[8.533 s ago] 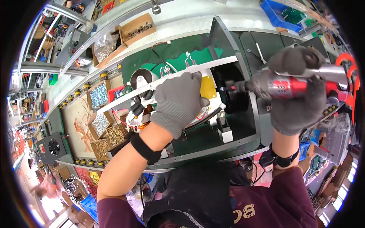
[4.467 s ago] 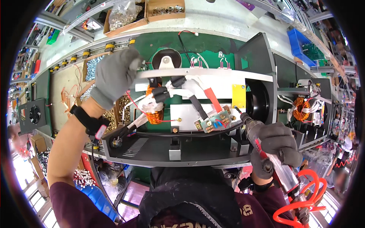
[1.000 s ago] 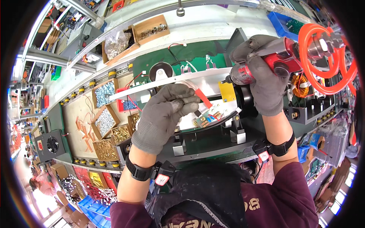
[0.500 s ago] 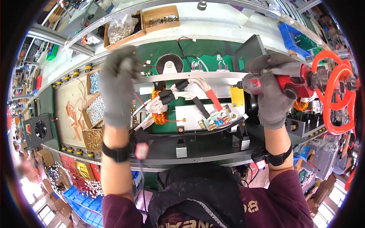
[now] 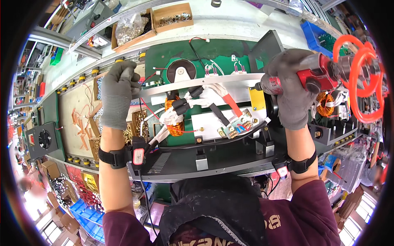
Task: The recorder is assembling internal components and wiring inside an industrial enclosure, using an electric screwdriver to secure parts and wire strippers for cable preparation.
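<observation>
My right hand (image 5: 292, 92), in a grey glove, is wrapped round a red pneumatic screwdriver (image 5: 318, 74) with an orange coiled hose (image 5: 353, 78). Its tip points left, beside a yellow plate (image 5: 257, 99) on the open metal chassis (image 5: 176, 164). Near the chassis's left end is my gloved left hand (image 5: 118, 88), its fingers curled together; what they hold, if anything, is too small to tell. Between the hands, the chassis carries a copper-wound coil (image 5: 175, 119), a round black transformer (image 5: 181, 71), thick sleeved cables (image 5: 217, 112) and a small circuit board (image 5: 238, 125).
Boxes of small fasteners (image 5: 133, 125) stand under and beside my left forearm. At the back are cardboard boxes of metal parts (image 5: 173, 18) and a blue bin (image 5: 314, 39). A black fan panel (image 5: 43, 140) lies far left; another chassis (image 5: 334, 127) sits right.
The chassis has turned slightly, its left end nearer me and its right end farther away. My left hand has moved a little left and nearer; my right hand has shifted slightly away with the screwdriver.
</observation>
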The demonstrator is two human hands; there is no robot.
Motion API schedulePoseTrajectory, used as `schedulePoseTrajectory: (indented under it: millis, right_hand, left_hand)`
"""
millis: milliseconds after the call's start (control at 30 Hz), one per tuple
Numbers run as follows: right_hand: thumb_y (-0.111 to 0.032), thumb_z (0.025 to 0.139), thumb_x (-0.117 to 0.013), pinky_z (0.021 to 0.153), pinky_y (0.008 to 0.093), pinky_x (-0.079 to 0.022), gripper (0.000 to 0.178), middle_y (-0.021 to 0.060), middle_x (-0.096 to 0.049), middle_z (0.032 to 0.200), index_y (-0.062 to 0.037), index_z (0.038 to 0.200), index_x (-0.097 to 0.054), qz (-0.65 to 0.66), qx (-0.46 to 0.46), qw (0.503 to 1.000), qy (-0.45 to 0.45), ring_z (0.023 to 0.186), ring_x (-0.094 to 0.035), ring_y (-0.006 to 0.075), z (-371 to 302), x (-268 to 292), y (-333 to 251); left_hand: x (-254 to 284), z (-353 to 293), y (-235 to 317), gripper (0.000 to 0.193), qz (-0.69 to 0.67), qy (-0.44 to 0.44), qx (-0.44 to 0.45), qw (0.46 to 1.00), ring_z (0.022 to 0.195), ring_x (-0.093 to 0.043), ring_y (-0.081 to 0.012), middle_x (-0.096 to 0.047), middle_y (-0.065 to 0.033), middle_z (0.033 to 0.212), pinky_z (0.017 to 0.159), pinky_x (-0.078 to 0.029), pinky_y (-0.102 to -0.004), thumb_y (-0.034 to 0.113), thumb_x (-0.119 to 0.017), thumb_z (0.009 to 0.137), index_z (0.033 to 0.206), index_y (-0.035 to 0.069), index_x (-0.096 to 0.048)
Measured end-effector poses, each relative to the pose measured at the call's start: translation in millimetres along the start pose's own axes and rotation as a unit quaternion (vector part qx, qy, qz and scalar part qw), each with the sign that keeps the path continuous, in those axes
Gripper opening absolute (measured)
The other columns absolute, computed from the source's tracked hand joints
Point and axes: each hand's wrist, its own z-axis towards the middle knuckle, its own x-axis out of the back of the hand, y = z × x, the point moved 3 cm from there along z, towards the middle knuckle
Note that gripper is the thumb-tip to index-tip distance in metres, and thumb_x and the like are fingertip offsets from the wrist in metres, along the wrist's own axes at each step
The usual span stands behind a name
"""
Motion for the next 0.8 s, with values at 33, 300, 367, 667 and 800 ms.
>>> schedulePoseTrajectory:
  millis: [33,300,367,667,800]
  right_hand:
    - [0.008,0.071,-0.062,0.054,0.0244,-0.047,0.021,0.0073,-0.06,0.072,0.0001,0.088,-0.055,0.049,0.004,0.999,0.016,0.057,-0.057,0.0126,-0.8,-2.3,-0.2]
    - [0.006,0.074,-0.061,0.059,0.025,-0.048,0.022,0.0076,-0.061,0.078,-0.0001,0.093,-0.054,0.075,-0.042,0.996,0.017,0.065,-0.057,0.0123,2.1,-1.4,-26.4]
    - [-0.013,0.079,-0.059,0.071,0.0324,-0.049,0.027,0.01,-0.06,0.083,-0.0012,0.103,-0.052,-0.015,-0.02,0.999,-0.032,0.075,-0.058,0.0189,-4.9,9.3,-33.5]
    - [-0.027,0.08,-0.061,0.059,0.0314,-0.041,0.031,0.0035,-0.047,0.072,-0.0054,0.1,-0.051,0.123,0.142,0.981,0.046,0.064,-0.046,0.0181,-28.7,45.4,-69.3]
    - [-0.028,0.079,-0.061,0.055,0.031,-0.038,0.032,0.0029,-0.045,0.07,-0.007,0.1,-0.05,0.15,0.135,0.979,0.037,0.061,-0.043,0.0174,-30.9,47.8,-70.8]
  left_hand:
    - [-0.5,-6.8,5.2,0.02,0.001,0.001,0.0,1.0,0.055,-0.049,-0.0033,-0.057,-0.0004,0.07,0.049,-0.043,-0.0184,0.017,-0.047,0.094,0.105,0.006,-0.059]
    - [-91.7,-91.6,47.9,0.025,-0.256,-0.266,0.046,0.928,0.064,-0.061,-0.0129,-0.062,-0.0094,0.083,0.053,-0.05,-0.0226,0.017,-0.053,0.091,0.106,-0.003,-0.056]
    - [-114.3,-97.2,36.8,0.026,-0.289,-0.271,0.114,0.911,0.063,-0.061,-0.0141,-0.063,-0.0108,0.084,0.052,-0.05,-0.0227,0.016,-0.052,0.092,0.108,-0.004,-0.054]
    - [-162.1,-120.8,44.5,0.028,-0.397,-0.34,0.198,0.829,0.06,-0.06,-0.0148,-0.061,-0.0134,0.081,0.049,-0.051,-0.0232,0.016,-0.052,0.092,0.109,-0.006,-0.05]
    - [-166.5,-121.7,44.3,0.028,-0.381,-0.341,0.193,0.837,0.056,-0.056,-0.0138,-0.06,-0.0116,0.077,0.047,-0.049,-0.0235,0.017,-0.053,0.092,0.108,-0.006,-0.052]
